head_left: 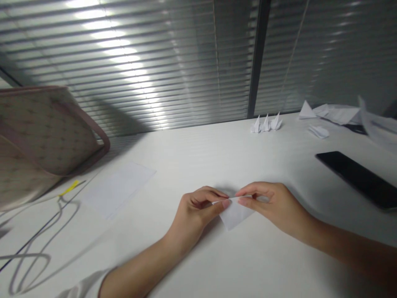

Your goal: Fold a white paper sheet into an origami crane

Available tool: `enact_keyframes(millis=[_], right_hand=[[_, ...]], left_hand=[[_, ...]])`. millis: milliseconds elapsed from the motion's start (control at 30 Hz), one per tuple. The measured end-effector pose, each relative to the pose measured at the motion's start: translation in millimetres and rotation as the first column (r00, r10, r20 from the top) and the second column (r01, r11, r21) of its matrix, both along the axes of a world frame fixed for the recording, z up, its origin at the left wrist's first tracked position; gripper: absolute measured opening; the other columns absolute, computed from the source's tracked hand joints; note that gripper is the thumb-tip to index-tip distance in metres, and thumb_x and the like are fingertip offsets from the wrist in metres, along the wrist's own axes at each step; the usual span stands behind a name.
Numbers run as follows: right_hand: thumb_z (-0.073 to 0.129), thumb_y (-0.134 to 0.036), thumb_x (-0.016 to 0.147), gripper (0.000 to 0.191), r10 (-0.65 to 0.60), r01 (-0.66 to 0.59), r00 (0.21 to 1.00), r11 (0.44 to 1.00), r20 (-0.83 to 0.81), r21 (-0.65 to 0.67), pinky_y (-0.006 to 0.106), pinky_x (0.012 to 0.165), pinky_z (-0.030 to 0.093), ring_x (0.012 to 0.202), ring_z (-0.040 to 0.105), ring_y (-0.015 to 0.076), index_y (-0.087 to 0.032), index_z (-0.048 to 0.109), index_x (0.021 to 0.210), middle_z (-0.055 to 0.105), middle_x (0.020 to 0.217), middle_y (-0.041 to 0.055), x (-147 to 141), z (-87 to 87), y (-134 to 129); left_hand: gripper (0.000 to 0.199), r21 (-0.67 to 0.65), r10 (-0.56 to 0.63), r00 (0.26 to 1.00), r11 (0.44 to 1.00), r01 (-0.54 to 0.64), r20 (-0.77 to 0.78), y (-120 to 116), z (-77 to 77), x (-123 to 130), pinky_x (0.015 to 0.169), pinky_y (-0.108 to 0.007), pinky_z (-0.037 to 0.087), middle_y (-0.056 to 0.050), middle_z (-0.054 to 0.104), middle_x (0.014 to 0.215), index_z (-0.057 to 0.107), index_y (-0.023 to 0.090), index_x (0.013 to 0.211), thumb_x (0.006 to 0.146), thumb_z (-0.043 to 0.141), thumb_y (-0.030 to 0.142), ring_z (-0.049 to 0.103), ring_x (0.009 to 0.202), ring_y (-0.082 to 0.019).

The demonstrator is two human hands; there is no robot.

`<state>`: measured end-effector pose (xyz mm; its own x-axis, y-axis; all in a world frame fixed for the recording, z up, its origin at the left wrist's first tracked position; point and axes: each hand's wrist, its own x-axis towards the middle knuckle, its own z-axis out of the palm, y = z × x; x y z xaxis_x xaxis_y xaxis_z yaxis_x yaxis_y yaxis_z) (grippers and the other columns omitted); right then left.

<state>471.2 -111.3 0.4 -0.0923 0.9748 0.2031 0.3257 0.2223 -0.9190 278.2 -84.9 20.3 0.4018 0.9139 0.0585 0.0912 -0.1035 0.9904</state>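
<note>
My L hand (195, 217) is closed in a pinch on the left end of a folded white paper triangle (235, 214), and my R hand (274, 207) pinches the right end the same way. Both grips sit along the paper's top edge, w/ its point aimed toward me, which keeps that edge taut between them (can't tell from here if the point touches the table). Count so far: 2 hands, 1 folded piece shared between them.

Beyond the hands, on the white table (186, 157), 3 small folded paper figures (266, 124) stand side by side in a tight row, apparently set well away from my hands to keep them out of the way. To their right are 1 folded paper scrap (318, 131), 1 upright paper triangle (306, 110) and a loose heap of white paper (341, 115). Nearer on the R lies 1 black smartphone (356, 180).

On the L there's 1 flat blank sheet (119, 190), approx. beside a patterned bag w/ pink trim (40, 136). A thin dark cable (40, 227) w/ 1 yellow tag (68, 188) runs across the table's L corner. A white sleeve (87, 285) shows at my L forearm, and slatted blinds (124, 62) fill the background.
</note>
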Motion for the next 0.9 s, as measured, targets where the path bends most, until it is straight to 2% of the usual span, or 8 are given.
enact_keyframes(millis=[167,267,333,433,533,667,800,900], right_hand=[[0.065,-0.022,0.081,0.012,-0.018,-0.006,0.995,0.972,0.099,0.234,0.027,0.057,0.047,0.064,0.058,0.0146,-0.021,0.069,0.07,0.064,0.065,0.0007,-2,5.5,-4],[0.064,-0.02,0.083,0.013,0.021,-0.069,0.992,0.918,0.126,0.391,0.028,0.06,0.047,0.065,0.057,0.0146,-0.022,0.07,0.072,0.062,0.063,0.0001,-2,7.8,-7],[0.065,-0.022,0.083,0.007,0.029,-0.069,0.993,0.928,0.113,0.366,0.028,0.061,0.048,0.068,0.059,0.0152,-0.023,0.071,0.079,0.065,0.068,0.0007,-1,8.4,-6],[0.066,-0.026,0.083,0.007,0.024,-0.042,0.997,0.965,0.075,0.257,0.029,0.065,0.05,0.072,0.061,0.0161,-0.022,0.071,0.078,0.068,0.073,0.0018,2,9.2,-3],[0.064,-0.027,0.084,0.018,0.044,-0.054,0.998,0.96,0.043,0.275,0.032,0.072,0.051,0.075,0.062,0.0168,-0.022,0.07,0.069,0.068,0.072,0.0027,4,8.9,1],[0.068,-0.031,0.08,0.012,0.015,0.005,0.993,0.987,-0.121,0.16,0.034,0.079,0.054,0.096,0.064,0.02,-0.024,0.073,0.088,0.069,0.104,0.0061,4,3.9,5],[0.067,-0.036,0.079,0.016,0.026,-0.026,0.974,1.0,-0.224,0.003,0.037,0.082,0.054,0.091,0.067,0.0206,-0.022,0.074,0.083,0.072,0.097,0.0057,5,-1.4,11],[0.068,-0.032,0.078,0.011,0.003,0.004,0.979,0.999,-0.201,0.035,0.038,0.089,0.05,0.098,0.065,0.0213,-0.022,0.074,0.077,0.071,0.102,0.0058,9,0.3,13]], left_hand=[[0.007,0.155,-0.013,0.996,0.988,0.026,-0.086,-1,4.2,-1,0.08,-0.035,0.047,-0.006,0.069,0.085,0.074,0.022,0.07,0.075,0.07,0.019,0.061,0.084,-0.021],[0.013,0.405,-0.043,0.975,0.905,0.13,-0.217,-4,6.4,-2,0.081,-0.035,0.046,-0.005,0.07,0.083,0.076,0.026,0.081,0.079,0.068,0.017,0.059,0.086,-0.022],[0.014,0.457,-0.033,0.969,0.878,0.144,-0.243,-5,7.5,-3,0.076,-0.034,0.046,-0.005,0.07,0.081,0.077,0.029,0.085,0.081,0.067,0.019,0.058,0.084,-0.021],[0.008,0.363,0.049,0.976,0.931,0.033,-0.213,-4,9.1,-4,0.072,-0.032,0.045,-0.004,0.068,0.076,0.078,0.03,0.082,0.079,0.071,0.026,0.057,0.08,-0.021],[0.006,0.24,0.086,0.98,0.97,-0.04,-0.18,-2,10.3,-4,0.074,-0.033,0.044,-0.005,0.067,0.077,0.078,0.029,0.079,0.076,0.073,0.03,0.057,0.081,-0.021],[0.005,0.12,0.117,0.987,0.987,-0.104,-0.107,0,9.0,-3,0.077,-0.032,0.043,-0.005,0.064,0.088,0.078,0.027,0.075,0.074,0.075,0.03,0.056,0.087,-0.021],[0.01,-0.029,0.121,0.992,0.992,-0.122,-0.026,2,5.3,-4,0.074,-0.029,0.043,-0.005,0.059,0.094,0.077,0.024,0.07,0.073,0.074,0.033,0.055,0.087,-0.019],[0.013,-0.058,0.084,0.996,0.995,-0.086,-0.036,4,4.4,-3,0.071,-0.027,0.043,-0.005,0.057,0.092,0.076,0.022,0.067,0.074,0.073,0.033,0.055,0.083,-0.017]])
